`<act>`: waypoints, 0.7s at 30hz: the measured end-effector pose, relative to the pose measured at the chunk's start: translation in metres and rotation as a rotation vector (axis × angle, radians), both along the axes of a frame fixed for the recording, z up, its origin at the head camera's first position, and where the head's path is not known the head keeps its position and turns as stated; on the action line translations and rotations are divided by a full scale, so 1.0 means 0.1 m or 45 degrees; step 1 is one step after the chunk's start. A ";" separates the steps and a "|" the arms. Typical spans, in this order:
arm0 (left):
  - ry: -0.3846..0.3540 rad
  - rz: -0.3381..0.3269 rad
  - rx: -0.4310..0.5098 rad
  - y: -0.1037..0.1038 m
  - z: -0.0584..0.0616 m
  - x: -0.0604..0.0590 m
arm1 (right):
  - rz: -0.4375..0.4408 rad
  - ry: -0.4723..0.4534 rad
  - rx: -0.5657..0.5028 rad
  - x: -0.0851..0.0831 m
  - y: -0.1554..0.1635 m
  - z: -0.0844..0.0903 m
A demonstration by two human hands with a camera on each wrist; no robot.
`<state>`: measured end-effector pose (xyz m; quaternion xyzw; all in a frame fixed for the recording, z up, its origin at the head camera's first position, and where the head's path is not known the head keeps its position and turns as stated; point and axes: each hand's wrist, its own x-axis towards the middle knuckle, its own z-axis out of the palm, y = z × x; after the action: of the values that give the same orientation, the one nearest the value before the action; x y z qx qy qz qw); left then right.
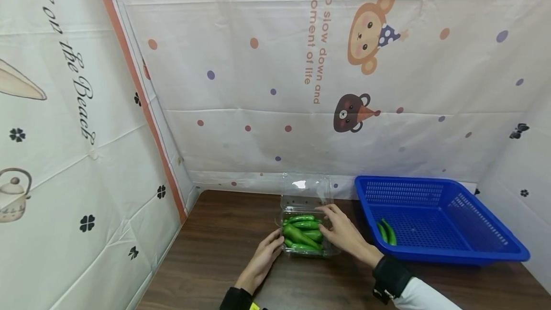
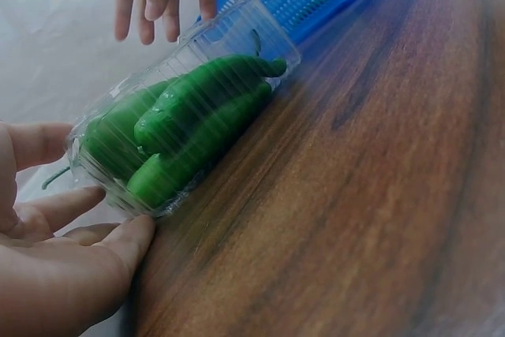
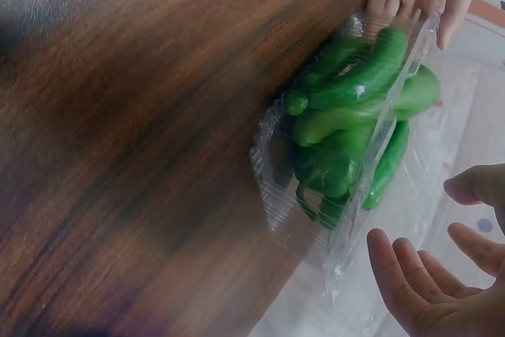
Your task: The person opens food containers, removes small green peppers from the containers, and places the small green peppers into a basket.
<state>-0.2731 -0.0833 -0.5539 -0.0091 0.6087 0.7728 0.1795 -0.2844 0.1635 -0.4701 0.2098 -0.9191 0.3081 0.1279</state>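
A clear plastic clamshell box (image 1: 331, 249) sits on the table with its lid (image 1: 307, 189) raised toward the back. Several green peppers (image 1: 299, 235) lie inside, some thin and some thick; one thin stem pokes past the box's end in the left wrist view. My left hand (image 1: 262, 257) touches the box's left side with its fingertips, the fingers fairly straight and spread. Over the right rim hovers my right hand (image 1: 344, 234), its fingers loosely bent. In the right wrist view, nothing is held by this right hand (image 3: 442, 274), and its fingertips are apart from the peppers.
To the right stands a blue plastic basket (image 1: 430, 252) with perforated walls. Two slim green peppers (image 1: 387, 232) lie at its left end. The brown wooden table (image 1: 206, 252) meets printed white cloth (image 1: 241, 85) hanging behind and at both sides.
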 end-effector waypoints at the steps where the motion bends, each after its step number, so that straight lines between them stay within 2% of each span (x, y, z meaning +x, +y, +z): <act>1: -0.002 0.001 -0.002 0.00 0.00 0.00 | 0.003 0.002 -0.001 0.00 0.00 -0.01; 11: -0.008 -0.002 -0.003 0.00 0.00 0.01 | 0.029 -0.013 -0.010 0.03 -0.06 -0.06; 18: -0.009 0.003 0.001 -0.01 0.00 0.00 | 0.076 0.094 0.021 0.06 -0.08 -0.10; 21: -0.004 -0.001 0.002 0.00 0.00 0.00 | 0.073 0.092 0.034 0.09 -0.08 -0.10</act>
<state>-0.2732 -0.0837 -0.5538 -0.0100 0.6078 0.7732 0.1807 -0.2755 0.1559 -0.4800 0.2485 -0.9116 0.2915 0.1493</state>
